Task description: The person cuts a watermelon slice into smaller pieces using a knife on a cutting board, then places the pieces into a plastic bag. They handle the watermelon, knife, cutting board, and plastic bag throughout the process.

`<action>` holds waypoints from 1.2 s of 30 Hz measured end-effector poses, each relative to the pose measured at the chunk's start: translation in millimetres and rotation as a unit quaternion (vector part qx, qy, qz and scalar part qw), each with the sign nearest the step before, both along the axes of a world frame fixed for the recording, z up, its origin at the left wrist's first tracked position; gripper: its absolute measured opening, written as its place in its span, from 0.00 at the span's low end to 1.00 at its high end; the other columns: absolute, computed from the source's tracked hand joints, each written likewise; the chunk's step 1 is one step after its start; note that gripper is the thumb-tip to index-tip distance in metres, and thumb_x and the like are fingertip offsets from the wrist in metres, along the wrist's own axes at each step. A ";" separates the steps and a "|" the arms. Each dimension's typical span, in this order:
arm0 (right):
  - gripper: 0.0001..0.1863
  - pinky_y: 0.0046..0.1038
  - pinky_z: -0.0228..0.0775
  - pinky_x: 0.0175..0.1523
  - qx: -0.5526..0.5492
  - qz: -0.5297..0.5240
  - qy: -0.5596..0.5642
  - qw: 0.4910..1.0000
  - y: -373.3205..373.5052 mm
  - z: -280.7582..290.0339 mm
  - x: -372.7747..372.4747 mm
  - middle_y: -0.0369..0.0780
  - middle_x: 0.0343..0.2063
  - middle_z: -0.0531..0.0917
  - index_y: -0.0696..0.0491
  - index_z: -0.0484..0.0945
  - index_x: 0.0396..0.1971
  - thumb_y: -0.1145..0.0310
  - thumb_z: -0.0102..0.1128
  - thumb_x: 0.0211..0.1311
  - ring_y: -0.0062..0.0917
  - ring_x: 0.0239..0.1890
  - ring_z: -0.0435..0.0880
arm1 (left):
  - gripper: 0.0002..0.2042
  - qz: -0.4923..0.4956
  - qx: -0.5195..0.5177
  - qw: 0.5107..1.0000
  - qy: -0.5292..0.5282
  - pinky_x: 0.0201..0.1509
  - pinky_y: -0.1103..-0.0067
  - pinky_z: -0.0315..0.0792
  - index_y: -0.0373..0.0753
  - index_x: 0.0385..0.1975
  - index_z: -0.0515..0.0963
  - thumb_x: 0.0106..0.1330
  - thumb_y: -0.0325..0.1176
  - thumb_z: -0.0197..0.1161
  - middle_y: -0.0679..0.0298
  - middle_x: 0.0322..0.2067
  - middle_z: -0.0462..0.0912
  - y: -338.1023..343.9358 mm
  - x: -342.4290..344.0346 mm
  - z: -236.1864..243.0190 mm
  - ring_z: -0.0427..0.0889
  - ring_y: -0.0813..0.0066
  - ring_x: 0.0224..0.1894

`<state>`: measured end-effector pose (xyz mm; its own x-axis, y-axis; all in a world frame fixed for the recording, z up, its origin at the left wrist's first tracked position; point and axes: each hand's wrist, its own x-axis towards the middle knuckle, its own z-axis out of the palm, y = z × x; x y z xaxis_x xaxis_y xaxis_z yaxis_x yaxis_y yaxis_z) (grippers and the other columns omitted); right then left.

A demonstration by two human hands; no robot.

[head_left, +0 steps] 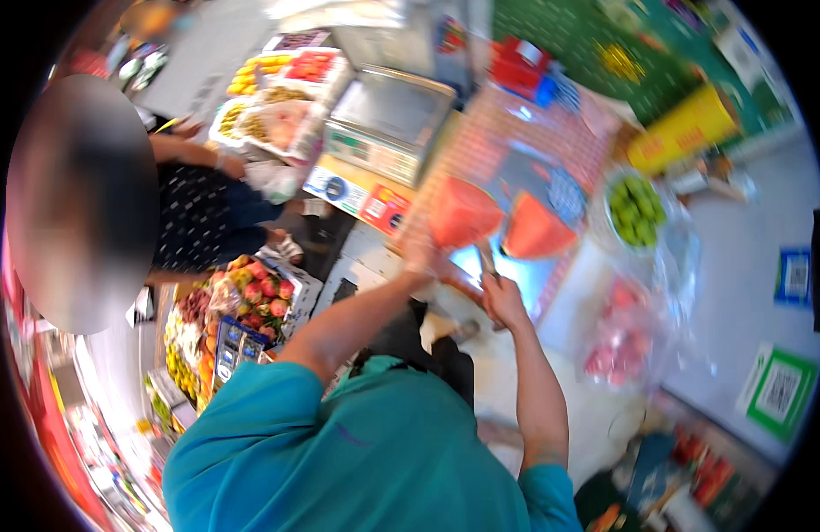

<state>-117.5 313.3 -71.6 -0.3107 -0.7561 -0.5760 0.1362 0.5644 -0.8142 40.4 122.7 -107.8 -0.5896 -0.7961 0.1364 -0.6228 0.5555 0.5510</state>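
Note:
Two red watermelon pieces lie side by side on the counter in front of me. My left hand (420, 251) grips the left watermelon piece (465, 215) at its near left edge, though motion blurs the fingers. In my right hand (505, 298) is a knife (487, 259), its fingers wrapped around the handle. The blade points away from me, close to the gap between the pieces. Apart from both hands, the right watermelon piece (536, 229) rests beside the blade.
A weighing scale (388, 120) stands at the far left of the counter, beside boxed fruit (281, 120). To the right are a tub of green fruit (636, 210), a bag of pink fruit (620, 337) and a yellow roll (685, 129). Another person (210, 208) is at left.

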 end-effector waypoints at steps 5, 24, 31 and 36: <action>0.18 0.34 0.75 0.31 0.041 0.052 0.299 0.952 -13.5 18.6 -0.5 0.42 0.21 0.84 0.58 0.81 0.38 0.56 0.61 0.68 0.29 0.23 0.84 | 0.56 0.113 0.103 0.987 -0.049 0.73 0.67 0.61 0.36 0.75 0.48 0.50 0.41 0.81 0.49 0.68 0.66 9.9 -6.9 56.3 0.67 0.51 0.69; 0.18 0.25 0.61 0.17 0.091 -0.108 -0.026 0.990 -46.1 31.2 57.1 0.36 0.17 0.73 0.56 0.71 0.39 0.55 0.46 0.78 0.20 0.11 0.69 | 0.50 0.027 0.366 0.913 0.181 0.57 0.70 0.77 0.38 0.74 0.53 0.52 0.27 0.78 0.50 0.57 0.80 -44.3 -10.5 7.4 0.81 0.61 0.56; 0.16 0.24 0.60 0.16 0.130 0.043 -0.184 0.973 65.9 120.7 17.5 0.35 0.13 0.72 0.57 0.71 0.39 0.58 0.46 0.79 0.18 0.09 0.68 | 0.42 -0.007 0.396 0.894 0.212 0.48 0.77 0.79 0.39 0.76 0.52 0.63 0.21 0.68 0.60 0.49 0.84 -86.5 22.0 -14.3 0.83 0.75 0.44; 0.16 0.24 0.60 0.18 0.054 -0.070 -0.043 0.995 72.3 119.4 16.9 0.35 0.14 0.73 0.58 0.73 0.43 0.59 0.48 0.77 0.17 0.11 0.70 | 0.37 0.061 0.356 0.926 0.105 0.34 0.73 0.79 0.37 0.75 0.52 0.70 0.30 0.65 0.62 0.36 0.85 -42.2 20.5 22.6 0.83 0.74 0.30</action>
